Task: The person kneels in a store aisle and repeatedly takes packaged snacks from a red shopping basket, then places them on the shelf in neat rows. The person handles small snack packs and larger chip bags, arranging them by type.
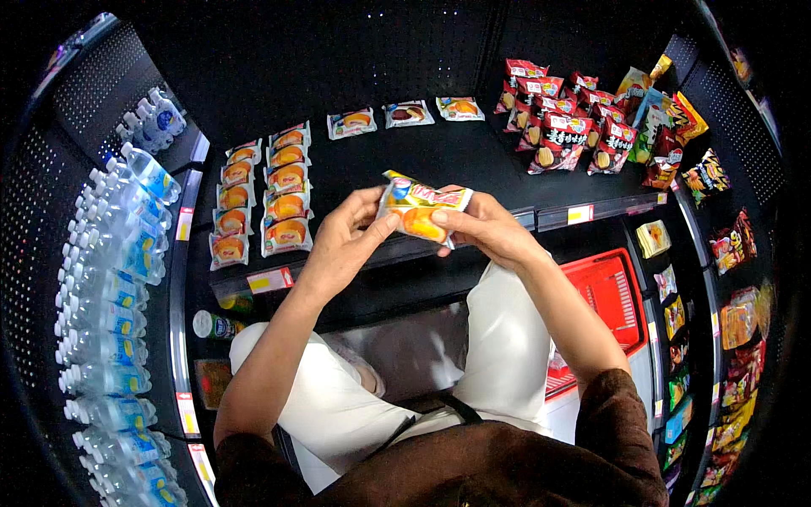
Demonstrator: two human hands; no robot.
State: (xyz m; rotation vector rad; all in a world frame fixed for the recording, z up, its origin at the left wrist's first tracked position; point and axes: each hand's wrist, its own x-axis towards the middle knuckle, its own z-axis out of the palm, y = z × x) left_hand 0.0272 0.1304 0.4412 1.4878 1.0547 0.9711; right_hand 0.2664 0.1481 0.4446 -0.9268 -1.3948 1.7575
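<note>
Between my two hands I hold a small wrapped bun packet (420,207), tilted, with a picture of a golden bun on its wrapper. My left hand (351,230) grips its left end, thumb on the front. My right hand (490,226) pinches the right end, its thumb pressed on the printed face. Both hands are in front of the shelf's front edge. On the black shelf (405,156) behind, two columns of similar bun packets (287,177) lie at the left. Three more packets lie in a row at the back, the middle one (409,113) showing a dark filling.
Red snack bags (563,139) stand at the shelf's right, beside mixed coloured bags (650,118). Water bottles (127,296) line the left shelves. A red shopping basket (604,296) is on the floor by my right knee. More packaged snacks (735,321) fill the right-hand shelves.
</note>
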